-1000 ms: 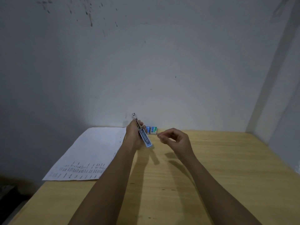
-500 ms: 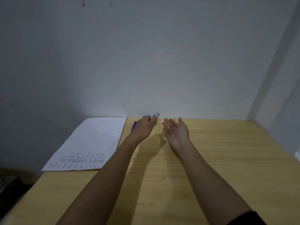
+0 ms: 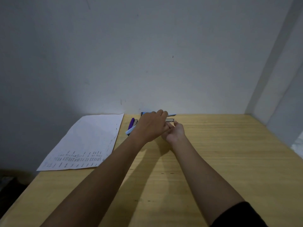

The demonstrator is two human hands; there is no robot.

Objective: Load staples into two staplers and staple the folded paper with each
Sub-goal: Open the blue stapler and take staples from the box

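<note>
My left hand (image 3: 150, 126) reaches to the right, shut on a light blue stapler (image 3: 171, 115) that is swung open. Its blue top and its metal staple rail (image 3: 169, 120) stick out past my fingers, and its rear end shows below my wrist. My right hand (image 3: 175, 132) lies palm up just under the left hand, fingers loosely curled, fingertips at the metal rail. A purple stapler (image 3: 131, 122) lies on the table left of my left hand. A small staple box (image 3: 144, 113) peeks out behind my left hand. The printed white paper (image 3: 85, 141) lies flat at the left.
The wooden table (image 3: 221, 153) meets a white wall at its far edge and a second wall at the right. The paper overhangs the table's left edge, and dark floor shows beyond it.
My left hand has carried the blue stapler to the right, over my right hand. My right hand went from pinched to flat and palm up, and its fingers now curl toward the staple rail.
</note>
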